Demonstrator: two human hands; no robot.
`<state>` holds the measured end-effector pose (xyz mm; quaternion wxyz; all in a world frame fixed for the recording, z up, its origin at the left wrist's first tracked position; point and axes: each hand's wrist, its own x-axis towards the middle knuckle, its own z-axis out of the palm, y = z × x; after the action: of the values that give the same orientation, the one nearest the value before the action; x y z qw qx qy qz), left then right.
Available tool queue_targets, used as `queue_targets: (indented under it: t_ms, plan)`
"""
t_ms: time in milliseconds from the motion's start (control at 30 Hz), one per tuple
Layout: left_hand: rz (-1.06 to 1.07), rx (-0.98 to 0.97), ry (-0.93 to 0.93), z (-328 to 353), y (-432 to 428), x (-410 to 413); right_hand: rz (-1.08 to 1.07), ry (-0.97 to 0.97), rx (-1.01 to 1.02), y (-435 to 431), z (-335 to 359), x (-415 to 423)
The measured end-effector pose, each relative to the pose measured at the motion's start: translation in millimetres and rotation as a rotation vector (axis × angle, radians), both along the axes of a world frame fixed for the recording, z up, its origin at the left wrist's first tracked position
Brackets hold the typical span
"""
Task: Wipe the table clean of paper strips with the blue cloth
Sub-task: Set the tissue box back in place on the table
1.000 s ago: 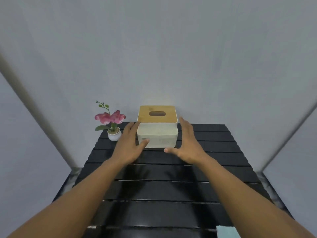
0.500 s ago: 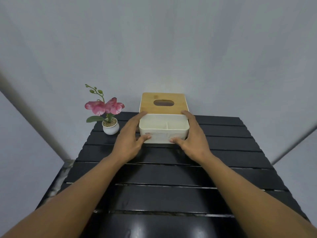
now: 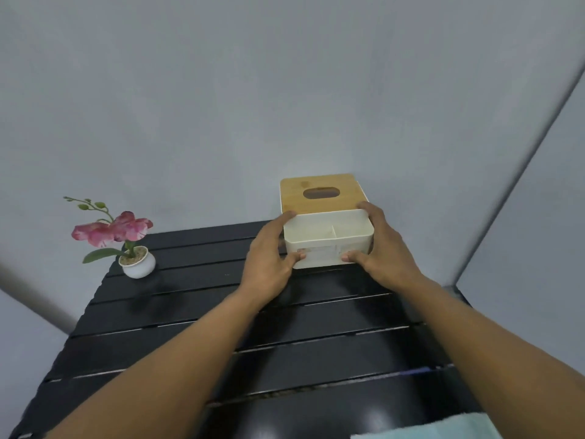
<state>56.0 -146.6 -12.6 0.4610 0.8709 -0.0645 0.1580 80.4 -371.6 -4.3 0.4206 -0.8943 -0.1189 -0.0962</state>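
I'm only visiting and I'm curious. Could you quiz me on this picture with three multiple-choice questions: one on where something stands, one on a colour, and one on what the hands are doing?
1. Where on the table does the potted flower stand?
A. At the far left corner
B. In the middle
C. At the near right corner

2. What colour is the lid of the tissue box?
A. Blue
B. Black
C. Wood-brown

3. What are the left hand and right hand doing?
A. Lying flat on the table
B. Gripping the tissue box by its two sides
C. Lifting the potted flower

Answers:
1 A: the white pot sits on the far slats at the left, by the wall.
2 C: the lid with the oval slot is light brown wood, above white walls.
3 B: fingers curl round each side of the box and both thumbs press its front.
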Motion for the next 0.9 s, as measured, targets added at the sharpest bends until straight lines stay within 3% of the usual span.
queue_targets:
  t_ms: [267, 767, 900]
  plan:
    - [0.015, 0.078, -0.021, -15, -50, 18, -0.02, 0.025, 0.014, -45, -15, 8]
    - [0.028, 0.128, -0.023, -20, -48, 30, -0.146, 0.053, 0.148, -46, -41, 19]
    - [-0.041, 0.146, 0.146, -20, -44, 22, -0.132, 0.081, 0.186, -46, -40, 17]
